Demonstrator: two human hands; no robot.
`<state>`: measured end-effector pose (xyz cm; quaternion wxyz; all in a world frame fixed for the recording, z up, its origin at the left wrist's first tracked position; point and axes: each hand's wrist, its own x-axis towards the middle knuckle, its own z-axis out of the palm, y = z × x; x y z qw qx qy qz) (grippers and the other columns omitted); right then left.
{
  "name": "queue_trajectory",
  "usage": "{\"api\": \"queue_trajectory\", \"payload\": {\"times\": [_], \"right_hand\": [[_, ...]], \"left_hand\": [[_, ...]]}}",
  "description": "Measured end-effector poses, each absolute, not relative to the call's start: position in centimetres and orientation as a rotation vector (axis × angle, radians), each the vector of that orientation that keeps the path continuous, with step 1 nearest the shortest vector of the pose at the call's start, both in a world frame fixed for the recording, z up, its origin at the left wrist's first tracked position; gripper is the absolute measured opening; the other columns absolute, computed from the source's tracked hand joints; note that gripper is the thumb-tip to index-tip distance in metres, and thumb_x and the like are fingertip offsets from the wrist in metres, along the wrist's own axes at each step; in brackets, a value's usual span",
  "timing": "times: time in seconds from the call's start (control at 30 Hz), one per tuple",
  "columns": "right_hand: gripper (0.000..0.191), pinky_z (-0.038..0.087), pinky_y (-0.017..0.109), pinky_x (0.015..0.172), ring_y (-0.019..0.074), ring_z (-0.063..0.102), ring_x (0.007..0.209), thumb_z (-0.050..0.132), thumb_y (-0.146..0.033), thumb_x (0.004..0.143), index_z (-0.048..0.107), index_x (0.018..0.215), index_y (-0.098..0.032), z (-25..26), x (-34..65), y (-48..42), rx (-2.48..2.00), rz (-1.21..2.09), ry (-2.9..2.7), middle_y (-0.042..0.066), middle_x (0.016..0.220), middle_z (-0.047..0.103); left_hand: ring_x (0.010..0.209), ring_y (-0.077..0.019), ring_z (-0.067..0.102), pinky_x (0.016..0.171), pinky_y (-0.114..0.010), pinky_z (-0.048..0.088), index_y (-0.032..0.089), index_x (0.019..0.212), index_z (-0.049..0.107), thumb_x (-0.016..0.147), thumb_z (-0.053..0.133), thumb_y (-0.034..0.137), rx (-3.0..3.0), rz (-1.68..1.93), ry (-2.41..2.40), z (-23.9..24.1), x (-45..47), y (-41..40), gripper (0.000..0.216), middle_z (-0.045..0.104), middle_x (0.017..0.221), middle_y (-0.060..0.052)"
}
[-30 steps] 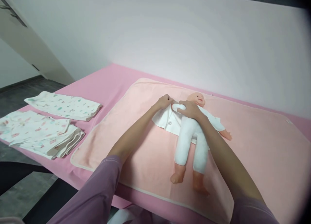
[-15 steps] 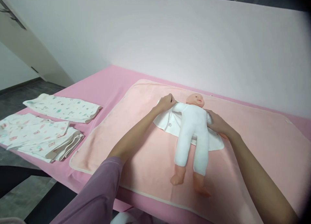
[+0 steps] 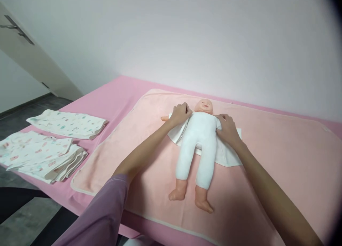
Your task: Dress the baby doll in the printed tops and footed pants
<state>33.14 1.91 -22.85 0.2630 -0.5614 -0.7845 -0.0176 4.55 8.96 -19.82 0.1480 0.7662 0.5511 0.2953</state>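
Note:
A baby doll (image 3: 199, 132) with a white cloth body lies on its back, face up. Under its back a white baby shirt (image 3: 227, 155) is spread open, its sides showing left and right of the body. My left hand (image 3: 180, 113) is closed on the shirt at the doll's shoulder on the left of the view; a doll hand (image 3: 164, 118) sticks out of the sleeve beyond it. At the opposite shoulder, my right hand (image 3: 227, 129) has its fingers curled on the shirt's edge beside the upper arm. Most of the doll's arm there is hidden behind my hand.
A peach mat (image 3: 149, 199) lies beneath the doll on a pink-covered table (image 3: 107, 91). To the left are folded printed baby clothes (image 3: 66, 125) and another folded pile (image 3: 34, 151). A white wall (image 3: 171, 43) borders the table's far side; a door (image 3: 29, 57) is at the left.
The doll has been straightened and now faces up. My left hand has moved in from the sleeve to the shoulder, and a doll hand now shows past the cuff. My right hand stays at its shoulder.

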Motion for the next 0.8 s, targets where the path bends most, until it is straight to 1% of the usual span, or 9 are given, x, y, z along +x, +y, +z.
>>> {"api": "queue_trajectory", "payload": {"times": [0.1,0.2,0.3,0.4,0.47,0.53,0.67,0.73,0.8], "right_hand": [[0.041,0.046,0.065,0.104,0.0464,0.052,0.127,0.050,-0.026,0.093,0.059,0.133,-0.023,-24.6,32.2,-2.4,-1.582,-0.197,-1.920,0.023,0.137,0.059],[0.022,0.053,0.057,0.088,0.0405,0.061,0.101,0.048,-0.027,0.095,0.062,0.112,-0.027,-26.6,32.0,-4.5,-1.546,0.006,-2.046,0.017,0.107,0.068],[0.015,0.053,0.048,0.078,0.0353,0.062,0.086,0.048,-0.026,0.093,0.062,0.095,-0.024,-28.2,32.5,-4.1,-1.607,0.084,-2.069,0.014,0.088,0.068],[0.018,0.050,0.044,0.075,0.0321,0.063,0.082,0.047,-0.027,0.096,0.061,0.087,-0.019,-29.0,32.8,-3.5,-1.686,0.035,-2.007,0.016,0.083,0.068],[0.023,0.050,0.042,0.076,0.0318,0.065,0.086,0.046,-0.029,0.100,0.061,0.089,-0.018,-29.0,32.7,-3.8,-1.726,0.020,-1.977,0.016,0.088,0.070],[0.025,0.051,0.041,0.078,0.0326,0.067,0.095,0.046,-0.033,0.104,0.062,0.095,-0.017,-28.6,32.5,-4.1,-1.769,0.016,-1.958,0.017,0.098,0.071],[0.044,0.050,0.041,0.074,0.0337,0.069,0.096,0.050,-0.047,0.106,0.060,0.130,-0.011,-27.0,32.4,-3.3,-1.988,0.050,-1.884,0.024,0.126,0.065],[0.054,0.050,0.041,0.076,0.0354,0.070,0.100,0.046,-0.048,0.108,0.052,0.145,-0.009,-26.2,32.6,-1.9,-2.093,0.100,-1.892,0.026,0.131,0.063],[0.050,0.050,0.041,0.080,0.0362,0.070,0.106,0.043,-0.041,0.109,0.053,0.146,-0.009,-25.5,33.3,-0.3,-2.103,0.172,-1.980,0.026,0.128,0.066]], "left_hand": [[0.118,-0.0332,0.057,0.103,-0.047,0.042,0.021,0.102,0.056,0.098,0.059,0.033,2.380,0.979,1.592,-18.8,6.5,7.1,0.013,0.069,0.117,-0.013],[0.124,-0.0339,0.054,0.107,-0.047,0.041,0.020,0.110,0.060,0.099,0.061,0.041,2.612,0.967,1.280,-17.9,11.7,5.3,0.024,0.066,0.127,-0.015],[0.129,-0.0326,0.055,0.108,-0.044,0.041,0.018,0.119,0.063,0.102,0.058,0.046,2.855,0.538,0.868,-18.0,17.9,4.7,0.033,0.067,0.133,-0.016],[0.128,-0.0335,0.059,0.108,-0.044,0.039,0.012,0.131,0.060,0.104,0.054,0.052,2.903,0.133,0.842,-18.8,21.4,5.3,0.049,0.070,0.133,-0.019],[0.123,-0.0326,0.062,0.109,-0.043,0.038,0.010,0.134,0.060,0.106,0.050,0.055,2.902,0.073,0.872,-19.2,21.8,5.9,0.055,0.072,0.128,-0.019],[0.121,-0.0319,0.063,0.109,-0.043,0.038,0.012,0.131,0.062,0.107,0.046,0.058,2.917,0.204,0.901,-19.4,21.2,6.2,0.055,0.073,0.127,-0.017],[0.111,-0.0301,0.064,0.104,-0.042,0.041,0.016,0.113,0.067,0.107,0.048,0.060,2.810,0.636,1.111,-19.4,19.9,6.0,0.049,0.073,0.115,-0.013],[0.102,-0.0283,0.064,0.098,-0.041,0.043,0.018,0.102,0.067,0.105,0.053,0.060,2.732,0.740,1.171,-19.2,19.6,5.9,0.044,0.073,0.102,-0.010],[0.093,-0.0270,0.064,0.090,-0.040,0.044,0.019,0.091,0.065,0.101,0.060,0.059,2.705,0.767,1.178,-19.1,19.5,5.9,0.041,0.071,0.091,-0.008]]}}
